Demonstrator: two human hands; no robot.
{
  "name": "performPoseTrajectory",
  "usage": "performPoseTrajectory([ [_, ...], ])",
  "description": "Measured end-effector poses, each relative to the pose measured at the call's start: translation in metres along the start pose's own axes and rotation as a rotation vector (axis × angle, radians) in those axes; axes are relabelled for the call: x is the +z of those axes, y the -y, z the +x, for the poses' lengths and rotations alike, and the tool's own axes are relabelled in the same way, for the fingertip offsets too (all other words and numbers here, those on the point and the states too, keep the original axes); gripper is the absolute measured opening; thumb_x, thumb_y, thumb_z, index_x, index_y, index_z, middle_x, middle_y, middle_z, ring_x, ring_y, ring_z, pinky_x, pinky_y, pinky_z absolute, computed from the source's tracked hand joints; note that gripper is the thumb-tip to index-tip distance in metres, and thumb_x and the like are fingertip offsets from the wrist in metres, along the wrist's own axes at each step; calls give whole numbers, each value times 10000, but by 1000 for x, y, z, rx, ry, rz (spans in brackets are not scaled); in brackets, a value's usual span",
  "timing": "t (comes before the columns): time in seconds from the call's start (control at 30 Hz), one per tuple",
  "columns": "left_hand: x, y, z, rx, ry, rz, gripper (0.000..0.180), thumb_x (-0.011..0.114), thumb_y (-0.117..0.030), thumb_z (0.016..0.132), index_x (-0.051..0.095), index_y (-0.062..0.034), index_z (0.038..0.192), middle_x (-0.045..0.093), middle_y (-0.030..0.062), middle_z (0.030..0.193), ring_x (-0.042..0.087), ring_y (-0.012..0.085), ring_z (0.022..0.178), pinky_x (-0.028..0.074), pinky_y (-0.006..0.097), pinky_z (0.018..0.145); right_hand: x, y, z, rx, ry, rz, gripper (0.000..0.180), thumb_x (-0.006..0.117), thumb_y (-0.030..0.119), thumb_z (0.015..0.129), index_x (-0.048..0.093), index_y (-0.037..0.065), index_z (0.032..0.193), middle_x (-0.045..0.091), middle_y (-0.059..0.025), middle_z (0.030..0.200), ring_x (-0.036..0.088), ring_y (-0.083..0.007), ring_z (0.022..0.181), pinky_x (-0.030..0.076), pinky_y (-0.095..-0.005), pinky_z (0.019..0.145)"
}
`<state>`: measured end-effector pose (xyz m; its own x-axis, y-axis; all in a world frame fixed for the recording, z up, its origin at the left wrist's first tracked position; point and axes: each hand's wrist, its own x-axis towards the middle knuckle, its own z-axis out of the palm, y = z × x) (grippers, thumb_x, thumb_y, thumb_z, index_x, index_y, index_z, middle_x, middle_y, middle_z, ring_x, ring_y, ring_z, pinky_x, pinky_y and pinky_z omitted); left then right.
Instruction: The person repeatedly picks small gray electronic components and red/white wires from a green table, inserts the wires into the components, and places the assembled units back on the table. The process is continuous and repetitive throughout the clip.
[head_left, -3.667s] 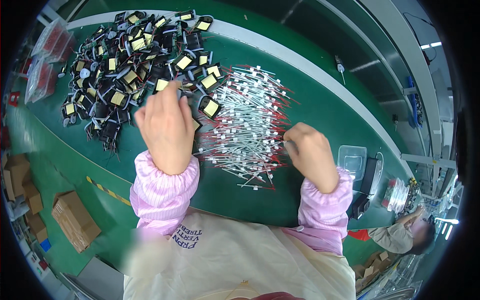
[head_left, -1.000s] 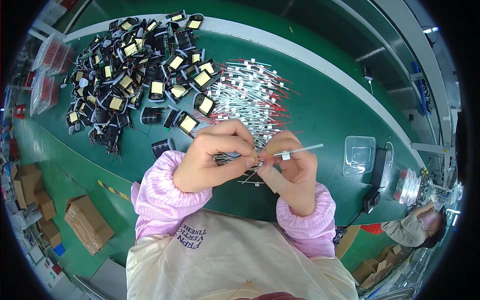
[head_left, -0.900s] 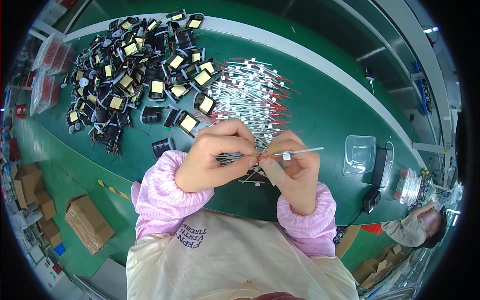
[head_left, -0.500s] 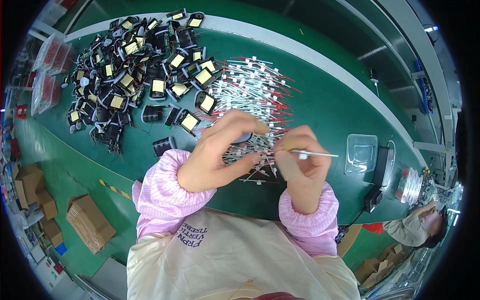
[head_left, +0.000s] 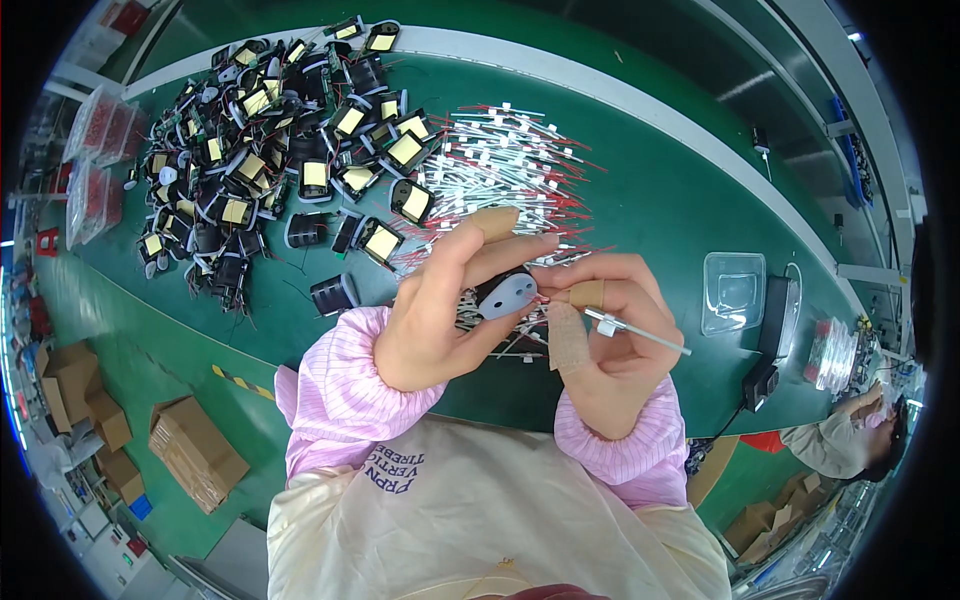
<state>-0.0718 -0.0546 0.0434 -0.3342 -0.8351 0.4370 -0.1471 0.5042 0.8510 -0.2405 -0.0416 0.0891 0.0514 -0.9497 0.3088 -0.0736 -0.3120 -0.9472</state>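
Note:
My left hand (head_left: 425,325) is closed around a small black housing with a grey oval end cap (head_left: 508,296), the cap tilted toward me and showing dark holes. Right beside it, my right hand (head_left: 625,345) pinches a thin cable with a white connector (head_left: 650,338). The cable's red end meets the cap's right edge; whether it enters a hole I cannot tell. Tan tape wraps fingers on both hands. Beneath and beyond them lies a heap of white and red cables (head_left: 505,175), partly covered by my hands.
Black housings with cream pads (head_left: 315,175) are heaped at the far left of the green table (head_left: 640,230). On the right are a clear plastic tray (head_left: 733,290) and a black device (head_left: 777,315). Cardboard boxes (head_left: 195,450) stand on the floor at left. Another person (head_left: 840,445) sits at far right.
The housing has turned in my left hand, bringing its grey cap into view. My right hand has come up against it, and the cable now slants down to the right.

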Motion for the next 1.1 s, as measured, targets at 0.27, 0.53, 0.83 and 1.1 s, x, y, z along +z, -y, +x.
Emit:
performPoseTrajectory([
  [0.27, -2, -7, 2, -87, 41, -83, 812, 612, 145, 713, 194, -17, 1390, 581, 248, 1264, 529, 304, 1191, 388, 431, 1025, 0, 0, -3, -43, 19, -167, 172, 685, -130, 713, 638, -33, 847, 633, -129, 948, 665, -163, 718, 512, -251, 574],
  [0.53, -7, -8, 5, -106, 109, -112, 858, 583, 159, 688, 142, -11, 1404, 574, 256, 1270, 526, 306, 1171, 390, 439, 1022, 0, -6, 0, -147, 25, -240, 174, 711, -102, 677, 644, -15, 812, 634, -117, 901, 628, -179, 659, 495, -280, 552],
  [0.83, -7, -6, 5, -79, 111, -112, 857, 564, 158, 677, 133, -3, 1400, 584, 263, 1250, 545, 312, 1143, 406, 445, 1011, 1, -3, 0, -136, 13, -257, 195, 727, -91, 635, 647, -7, 792, 634, -112, 879, 626, -204, 662, 499, -287, 566],
  [1.1, -9, -8, 3, -84, 124, -105, 851, 594, 151, 689, 142, 5, 1395, 580, 260, 1258, 551, 302, 1125, 408, 433, 1006, 2, 3, 1, -125, 24, -273, 190, 726, -88, 636, 645, -5, 787, 637, -107, 866, 623, -193, 644, 496, -282, 555],
])
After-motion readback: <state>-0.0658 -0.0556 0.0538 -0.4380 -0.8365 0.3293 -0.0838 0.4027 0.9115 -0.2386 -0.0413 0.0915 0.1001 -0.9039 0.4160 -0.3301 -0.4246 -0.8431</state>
